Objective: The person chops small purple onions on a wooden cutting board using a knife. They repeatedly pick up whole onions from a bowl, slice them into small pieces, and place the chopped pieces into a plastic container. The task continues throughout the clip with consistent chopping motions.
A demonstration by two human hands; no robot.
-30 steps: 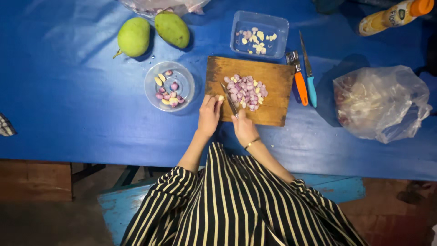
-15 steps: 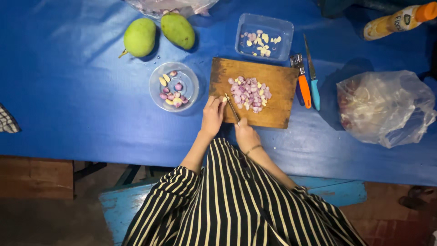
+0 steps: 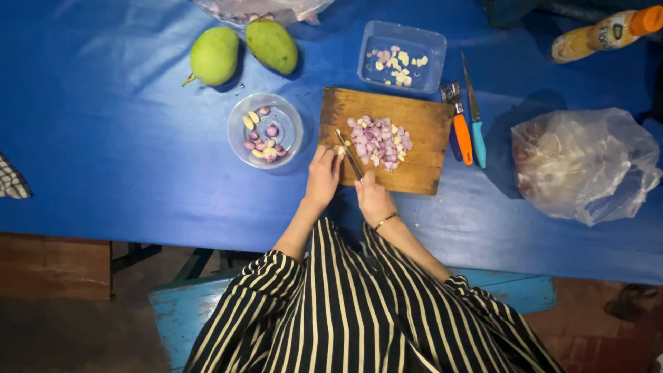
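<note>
A blue table [image 3: 124,159] fills the view, with a dim brown floor [image 3: 62,324] and a pale blue bench [image 3: 179,311] under the person's striped sleeves. The left hand [image 3: 323,178] rests at the near left edge of the wooden cutting board [image 3: 414,124], its fingers [image 3: 336,152] curled down onto a small pale piece, while the right hand [image 3: 373,197] is closed around the handle of a knife [image 3: 351,157] whose blade lies just beside those fingers. Beyond the fingertips sits a pile of chopped purple shallots [image 3: 380,141], a round clear bowl [image 3: 235,124] lies to their left, and two green mangoes [image 3: 242,50] lie farther off.
</note>
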